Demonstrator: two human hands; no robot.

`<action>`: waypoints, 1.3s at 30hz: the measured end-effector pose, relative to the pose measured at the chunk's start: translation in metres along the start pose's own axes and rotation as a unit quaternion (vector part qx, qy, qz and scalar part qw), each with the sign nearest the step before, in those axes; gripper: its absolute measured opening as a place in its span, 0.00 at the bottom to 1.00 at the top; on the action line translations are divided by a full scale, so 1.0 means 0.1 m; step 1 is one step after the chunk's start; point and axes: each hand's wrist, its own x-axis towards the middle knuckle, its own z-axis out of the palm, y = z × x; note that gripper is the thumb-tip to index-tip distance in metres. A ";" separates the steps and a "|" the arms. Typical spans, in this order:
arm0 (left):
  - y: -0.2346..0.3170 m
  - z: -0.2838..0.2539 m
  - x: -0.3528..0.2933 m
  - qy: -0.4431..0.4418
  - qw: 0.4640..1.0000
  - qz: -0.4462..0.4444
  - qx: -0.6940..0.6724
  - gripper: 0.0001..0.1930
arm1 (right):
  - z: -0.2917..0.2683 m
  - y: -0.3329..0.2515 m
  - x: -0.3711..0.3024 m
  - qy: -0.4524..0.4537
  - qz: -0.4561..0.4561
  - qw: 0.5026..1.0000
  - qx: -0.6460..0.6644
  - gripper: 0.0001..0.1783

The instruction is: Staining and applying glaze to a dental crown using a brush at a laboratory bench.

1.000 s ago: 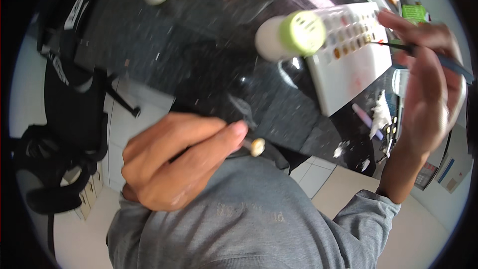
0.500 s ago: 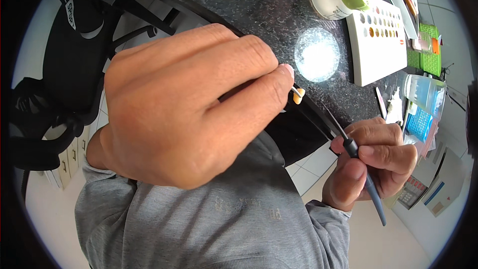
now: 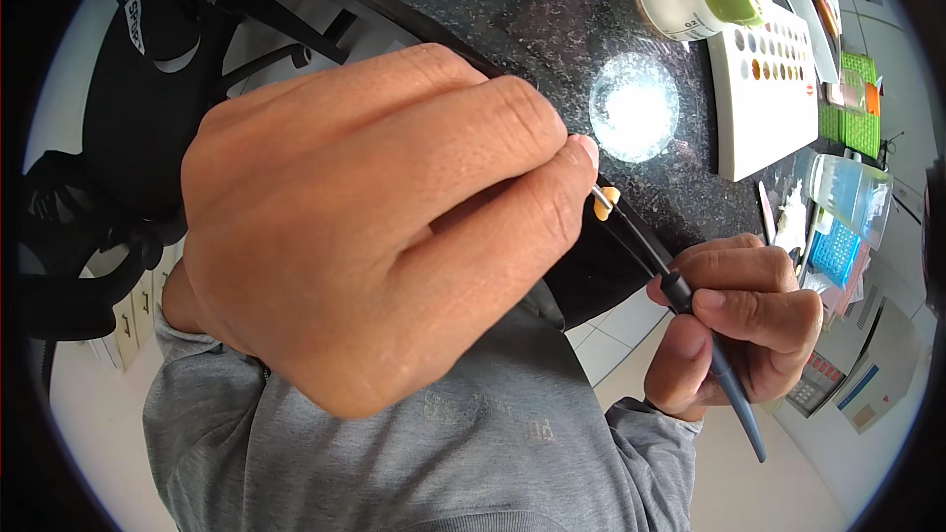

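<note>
Large in front, my left hand (image 3: pixel 384 217) is closed in a pinch, back of the hand up. From its fingertips pokes the tip of a thin metal holder (image 3: pixel 598 194), its rest hidden by the hand. At that tip sits a small yellowish, tooth-like crown (image 3: pixel 606 205). My right hand (image 3: pixel 769 310), lower right, grips a fine brush (image 3: pixel 731 384) with a tapering dark blue-grey handle and black collar. The brush's thin end reaches up to the crown; whether they touch I cannot tell.
On the dark speckled counter (image 3: pixel 493 0) lie a bright glassy disc (image 3: pixel 636 108), a white bottle (image 3: pixel 678 0) with green lid and a white palette (image 3: pixel 764 128) with coloured wells. Further right stand a clear tub (image 3: pixel 852 192) and blue basket (image 3: pixel 833 246). A black chair (image 3: pixel 138 108) stands left.
The brush's thin end has come up and left to the crown. My left hand has shifted slightly right and down. The counter items sit a little further right in view.
</note>
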 end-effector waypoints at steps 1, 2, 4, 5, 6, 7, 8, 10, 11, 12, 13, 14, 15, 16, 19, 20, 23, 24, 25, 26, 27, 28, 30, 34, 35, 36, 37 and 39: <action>0.00 0.02 0.02 -0.002 1.000 -0.003 -0.003 0.11 | 0.00 0.01 0.00 0.003 -0.003 1.000 0.000 0.13; 0.01 0.02 0.03 -0.005 1.000 -0.007 -0.007 0.11 | 0.00 0.01 0.00 0.004 -0.002 1.000 0.000 0.13; 0.02 0.01 0.05 -0.010 1.000 -0.013 -0.012 0.11 | -0.01 0.02 0.01 -0.005 -0.013 1.000 0.005 0.13; 0.01 0.04 0.08 -0.012 1.000 -0.016 -0.015 0.11 | -0.01 0.03 0.01 -0.005 -0.013 1.000 0.005 0.13; 0.04 0.02 0.09 -0.014 1.000 -0.019 -0.018 0.11 | -0.01 0.04 0.00 -0.001 -0.017 1.000 0.010 0.13; 0.06 0.03 0.11 -0.016 0.999 -0.022 -0.020 0.11 | -0.01 0.04 0.00 0.004 -0.021 1.000 0.015 0.13; 0.08 0.03 0.13 -0.019 0.999 -0.025 -0.023 0.11 | -0.01 0.03 0.00 0.004 -0.020 1.000 0.015 0.13; 0.09 0.01 0.15 -0.023 0.999 -0.030 -0.029 0.12 | -0.02 0.03 0.01 -0.007 -0.021 1.000 -0.004 0.13; 0.10 0.02 0.17 -0.026 0.999 -0.032 -0.032 0.12 | -0.02 0.04 0.00 -0.006 -0.021 1.000 -0.005 0.13; 0.10 0.02 0.17 -0.028 0.998 -0.035 -0.036 0.12 | -0.02 0.05 -0.01 0.002 -0.018 1.000 0.005 0.13; 0.12 0.01 0.18 -0.030 0.998 -0.038 -0.037 0.12 | -0.02 0.05 -0.01 0.009 -0.016 1.000 0.017 0.13; 0.14 0.03 0.22 -0.032 0.998 -0.042 -0.039 0.12 | -0.01 0.05 -0.01 0.008 -0.016 1.000 0.019 0.13; 0.16 0.01 0.22 -0.035 0.998 -0.046 -0.040 0.12 | -0.01 0.04 0.01 0.003 -0.017 1.000 0.015 0.13; 0.15 0.00 0.23 -0.037 0.997 -0.049 -0.043 0.12 | -0.01 0.04 0.01 -0.002 -0.017 1.000 0.009 0.13; 0.08 0.04 0.19 -0.038 0.999 -0.016 -0.023 0.12 | 0.00 0.03 0.00 0.004 -0.015 1.000 0.021 0.13; 0.06 0.05 0.16 -0.037 0.999 0.020 0.002 0.12 | -0.01 0.02 0.00 0.003 -0.015 1.000 0.022 0.13; 0.10 0.01 0.16 -0.058 0.998 0.003 -0.002 0.11 | -0.04 0.01 0.00 -0.004 -0.014 0.999 0.046 0.13; 0.11 -0.01 0.16 -0.068 0.998 -0.006 -0.004 0.11 | -0.03 0.02 0.00 -0.008 -0.016 0.999 0.045 0.13; 0.13 -0.01 0.15 -0.078 0.997 -0.014 -0.008 0.10 | -0.03 0.02 0.00 -0.013 -0.017 0.999 0.042 0.13; 0.13 -0.01 0.14 -0.088 0.996 -0.022 -0.011 0.10 | -0.02 0.02 -0.01 -0.014 -0.016 0.999 0.042 0.13; 0.10 0.02 0.13 -0.087 0.996 -0.023 -0.011 0.10 | -0.02 0.02 -0.02 -0.011 -0.015 0.999 0.033 0.14; 0.04 0.07 0.11 -0.053 0.998 -0.010 -0.019 0.10 | -0.02 0.02 -0.02 -0.007 -0.013 1.000 0.023 0.14; 0.00 0.11 0.10 -0.018 0.999 0.003 -0.031 0.10 | -0.02 0.02 -0.02 -0.009 -0.011 1.000 0.008 0.14; 0.02 0.05 0.12 -0.039 0.999 0.007 -0.017 0.10 | -0.02 0.01 -0.02 -0.008 -0.015 1.000 0.008 0.14; 0.02 0.04 0.12 -0.043 0.999 0.009 -0.020 0.10 | -0.03 0.01 -0.01 -0.009 -0.015 1.000 0.009 0.14; 0.02 0.03 0.12 -0.042 0.999 0.008 -0.019 0.10 | -0.04 0.00 -0.01 -0.016 -0.011 1.000 0.014 0.14; 0.02 0.04 0.13 -0.041 0.999 0.010 -0.017 0.10 | -0.05 -0.01 -0.01 -0.022 -0.006 1.000 0.017 0.14; 0.02 0.05 0.15 -0.038 0.999 0.015 -0.014 0.10 | -0.03 0.02 -0.01 -0.018 -0.012 1.000 0.013 0.14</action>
